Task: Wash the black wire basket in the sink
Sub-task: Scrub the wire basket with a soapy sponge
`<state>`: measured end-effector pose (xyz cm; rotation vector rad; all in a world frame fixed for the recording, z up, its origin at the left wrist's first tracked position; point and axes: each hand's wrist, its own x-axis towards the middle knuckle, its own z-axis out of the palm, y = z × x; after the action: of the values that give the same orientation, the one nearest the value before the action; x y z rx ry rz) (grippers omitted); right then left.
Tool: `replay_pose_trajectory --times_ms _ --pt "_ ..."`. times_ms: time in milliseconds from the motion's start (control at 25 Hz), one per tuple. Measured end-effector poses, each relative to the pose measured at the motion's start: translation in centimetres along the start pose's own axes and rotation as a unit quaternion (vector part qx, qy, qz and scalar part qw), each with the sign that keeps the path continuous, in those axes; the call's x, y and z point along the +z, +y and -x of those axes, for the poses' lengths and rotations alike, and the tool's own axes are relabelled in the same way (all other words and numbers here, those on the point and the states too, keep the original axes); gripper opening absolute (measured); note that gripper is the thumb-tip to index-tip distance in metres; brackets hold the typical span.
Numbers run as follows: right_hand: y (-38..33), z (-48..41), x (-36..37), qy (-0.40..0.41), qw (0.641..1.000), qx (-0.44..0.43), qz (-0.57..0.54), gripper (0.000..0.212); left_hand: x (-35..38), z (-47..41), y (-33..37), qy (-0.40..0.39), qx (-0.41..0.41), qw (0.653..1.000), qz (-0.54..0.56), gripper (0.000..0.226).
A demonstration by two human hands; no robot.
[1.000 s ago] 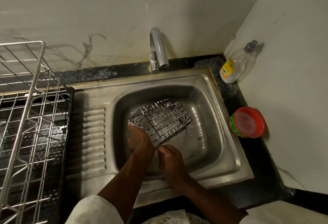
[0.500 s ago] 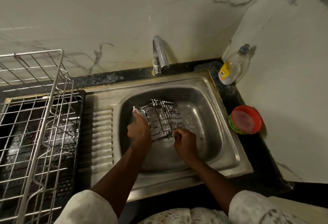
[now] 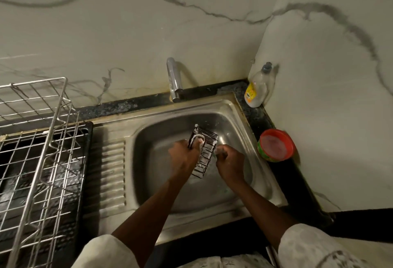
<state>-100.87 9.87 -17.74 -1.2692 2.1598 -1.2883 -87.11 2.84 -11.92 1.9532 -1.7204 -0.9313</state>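
Note:
The black wire basket [image 3: 205, 153], streaked with white foam, stands on edge above the steel sink [image 3: 236, 108] bowl. My left hand [image 3: 184, 157] grips its left rim, fingers curled round the wire. On the basket's right side, my right hand [image 3: 230, 162] is curled and pressed against it, with a bit of pale foamy scrubber showing at the fingertips. The picture is blurred around the hands. No water runs from the tap [image 3: 174, 80].
A dish soap bottle [image 3: 258, 87] stands in the back right corner. A red-lidded green tub [image 3: 276, 145] sits on the black counter right of the sink. A steel wire dish rack [image 3: 38, 150] fills the left side. The ribbed drainboard [image 3: 111, 174] lies between rack and bowl.
The basket has been turned from lying tilted and wide to standing narrow on edge. My right hand has moved up from below it to its right side. The camera has tipped up.

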Motion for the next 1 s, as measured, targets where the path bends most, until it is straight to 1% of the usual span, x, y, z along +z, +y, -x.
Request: replay_pose_trajectory --times_ms 40,80,120,160,200,240,280,360,400,480,600,640,720,800,880,920,1000 --pt "0.1 0.1 -0.7 0.005 1.0 -0.003 -0.006 0.017 0.6 0.0 1.1 -0.02 0.007 1.0 -0.003 0.058" --pt "0.2 0.3 -1.3 0.016 1.0 -0.01 -0.011 0.035 1.3 -0.1 1.7 -0.047 0.022 0.999 0.015 0.052" --pt "0.4 0.5 -1.6 0.031 0.999 -0.022 -0.009 0.058 1.9 0.1 2.6 -0.083 0.008 0.995 0.056 0.047" --pt "0.3 0.6 -1.9 0.041 0.999 -0.024 -0.003 0.075 2.7 0.1 2.9 -0.106 -0.006 0.988 0.11 0.044" --pt "0.1 0.4 -1.9 0.051 0.998 -0.024 0.008 0.082 3.2 0.5 3.3 -0.112 -0.035 0.982 0.151 0.042" --pt "0.2 -0.2 -1.7 0.049 0.998 -0.032 0.022 0.082 4.1 0.5 3.1 -0.107 -0.051 0.977 0.179 0.04" --pt "0.2 -0.8 -1.7 0.03 0.998 -0.045 0.045 0.077 4.7 0.7 3.1 -0.093 -0.066 0.976 0.184 0.039" --pt "0.7 -2.0 -1.1 -0.015 0.988 -0.068 0.138 0.058 4.8 1.2 3.6 -0.088 -0.077 0.981 0.156 0.036" --pt "1.3 -2.5 -0.3 -0.038 0.98 -0.063 0.187 0.046 5.1 1.0 3.4 -0.082 -0.072 0.986 0.124 0.033" --pt "1.8 -3.1 0.8 -0.079 0.977 -0.019 0.196 0.031 5.3 0.9 3.5 -0.076 -0.057 0.993 0.073 0.024" --pt "2.0 -3.8 1.0 -0.135 0.963 0.034 0.232 0.017 5.7 0.1 4.4 -0.085 -0.04 0.994 0.052 0.019" --pt "2.1 -4.1 0.7 -0.132 0.958 0.033 0.251 0.014 6.3 -0.5 4.4 -0.086 -0.028 0.995 0.037 0.02" --pt "2.5 -4.5 0.0 -0.115 0.961 0.037 0.249 0.013 7.7 -1.4 4.5 -0.125 -0.018 0.991 0.045 0.018" --pt "1.6 -4.2 -0.8 -0.076 0.98 0.093 0.16 0.023 9.2 -1.8 4.5 -0.187 -0.035 0.977 0.093 0.011" --pt "1.1 -4.1 -1.5 -0.051 0.984 0.138 0.1 0.035 10.8 -2.3 3.7 -0.205 -0.073 0.968 0.127 0.008" --pt "1.2 -3.9 -1.9 -0.047 0.985 0.131 0.098 0.036 11.5 -2.5 3.4 -0.209 -0.08 0.966 0.127 0.011" --pt "1.3 -3.5 -2.6 -0.059 0.982 0.104 0.144 0.022 13.0 -3.0 2.4 -0.212 -0.092 0.965 0.128 0.006"
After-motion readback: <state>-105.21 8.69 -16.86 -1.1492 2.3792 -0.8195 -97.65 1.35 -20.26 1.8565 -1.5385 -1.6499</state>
